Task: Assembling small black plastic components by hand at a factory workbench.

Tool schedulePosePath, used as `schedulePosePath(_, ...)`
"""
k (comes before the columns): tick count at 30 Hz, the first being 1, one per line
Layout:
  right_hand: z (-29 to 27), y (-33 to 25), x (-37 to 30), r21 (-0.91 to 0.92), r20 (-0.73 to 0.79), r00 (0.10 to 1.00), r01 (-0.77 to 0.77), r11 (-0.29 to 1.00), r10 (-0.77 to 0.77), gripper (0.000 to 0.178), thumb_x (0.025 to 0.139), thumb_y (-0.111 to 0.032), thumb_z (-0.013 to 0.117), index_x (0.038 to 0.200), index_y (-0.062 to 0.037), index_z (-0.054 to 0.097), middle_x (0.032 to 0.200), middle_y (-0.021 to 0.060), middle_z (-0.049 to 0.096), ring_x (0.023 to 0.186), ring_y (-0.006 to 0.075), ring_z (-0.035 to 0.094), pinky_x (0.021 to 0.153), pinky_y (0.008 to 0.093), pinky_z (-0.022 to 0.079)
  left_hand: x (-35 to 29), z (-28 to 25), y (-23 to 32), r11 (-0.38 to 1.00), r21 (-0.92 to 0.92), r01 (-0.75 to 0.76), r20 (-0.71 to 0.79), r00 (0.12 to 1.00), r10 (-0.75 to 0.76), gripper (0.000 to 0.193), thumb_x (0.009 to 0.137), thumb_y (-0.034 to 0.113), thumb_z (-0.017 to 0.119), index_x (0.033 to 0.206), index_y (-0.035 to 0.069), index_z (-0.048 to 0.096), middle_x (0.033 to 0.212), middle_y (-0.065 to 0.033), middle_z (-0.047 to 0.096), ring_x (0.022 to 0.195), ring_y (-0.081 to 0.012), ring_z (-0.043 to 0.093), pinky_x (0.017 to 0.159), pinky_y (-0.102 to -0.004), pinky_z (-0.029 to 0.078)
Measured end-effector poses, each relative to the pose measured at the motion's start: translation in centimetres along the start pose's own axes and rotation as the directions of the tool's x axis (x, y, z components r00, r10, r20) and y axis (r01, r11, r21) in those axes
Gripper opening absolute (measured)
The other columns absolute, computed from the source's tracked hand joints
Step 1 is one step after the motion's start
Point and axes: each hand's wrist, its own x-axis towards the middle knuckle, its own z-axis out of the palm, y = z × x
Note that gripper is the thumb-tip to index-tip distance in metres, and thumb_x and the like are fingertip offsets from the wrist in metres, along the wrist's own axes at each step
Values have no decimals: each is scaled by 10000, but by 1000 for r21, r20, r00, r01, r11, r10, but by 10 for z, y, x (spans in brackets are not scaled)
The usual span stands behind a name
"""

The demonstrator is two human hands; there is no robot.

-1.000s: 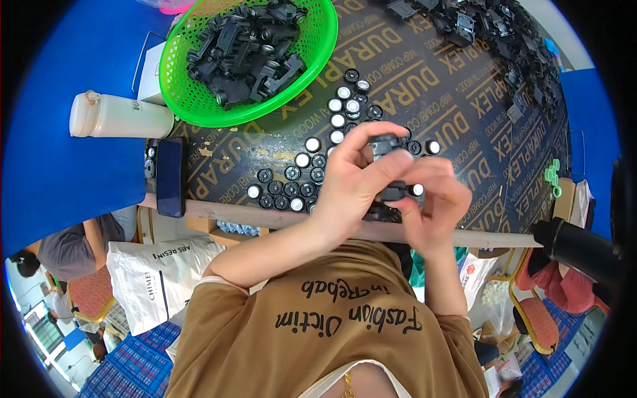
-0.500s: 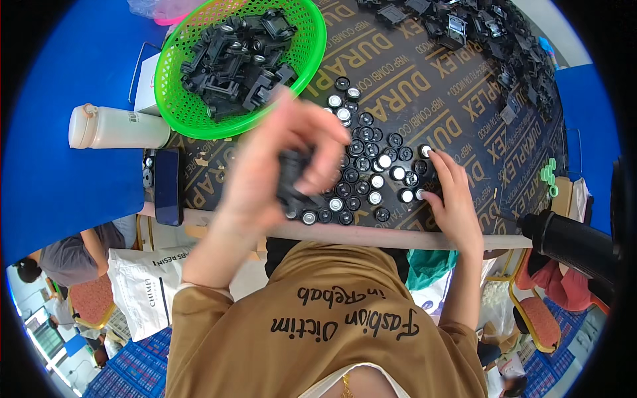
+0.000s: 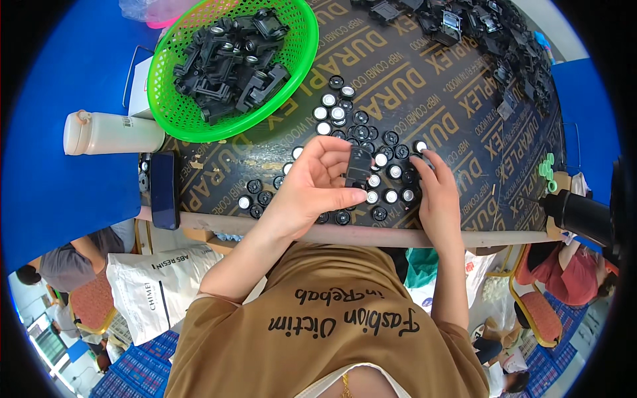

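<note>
My left hand [image 3: 308,189] is closed round a small black plastic part [image 3: 358,166], gripping it between fingers and thumb above the middle of the table. To its right, my right hand [image 3: 439,196] rests over the edge of a cluster of small round wheels, its fingers bent and apart. One black wheel with a silver-white centre [image 3: 420,146] lies at its fingertips. Many similar wheels, some all black like this one [image 3: 379,213], are spread round and under both hands. My left hand covers part of the cluster.
A green basket [image 3: 154,99] full of black plastic parts stands at the far left. More black parts [image 3: 464,33] are heaped at the far right. A white bottle [image 3: 109,132] and a phone [image 3: 164,189] lie at the left; a black cylindrical device [image 3: 577,215] juts in at the right.
My left hand has come away from the basket side, moving right and nearer my right hand with the black part held. My right hand has shifted slightly left, fingers more bent.
</note>
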Motion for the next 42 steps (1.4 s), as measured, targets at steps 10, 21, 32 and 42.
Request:
schedulePosePath(10,9,20,3,-42,-99,994,45,998,-49,214,740,32,568,945,-26,548,1037,122,537,923,330,513,766,394,445,-2,-4,0,999,-9,53,48,997,-53,569,778,34,646,1286,19,390,1109,-85,526,1035,-170,522,895,-326,453)
schedulePosePath(21,-2,-32,6,973,190,981,-184,-142,27,158,925,-74,429,1024,-7,532,861,12,517,728,73,471,661,201,393,1,6,-3,606,731,-314,183,946,269,522,677,108,750,1149,28,540,992,-101,596,869,-197,599,752,-296,480)
schedulePosePath(32,-17,-37,22,934,192,967,-129,333,-166,405,708,21,678,1073,-13,506,1059,58,522,929,114,525,779,251,446,-2,8,4,205,803,-560,456,797,396,468,606,129,734,1036,15,589,910,-118,627,806,-277,621,692,-344,501)
schedulePosePath(42,-10,-47,3,934,354,924,-343,98,-145,337,781,47,524,1106,-7,452,950,36,519,883,133,540,801,272,448,-3,7,7,59,745,-665,621,722,305,485,581,185,741,1004,18,572,863,-98,628,734,-245,630,619,-340,507)
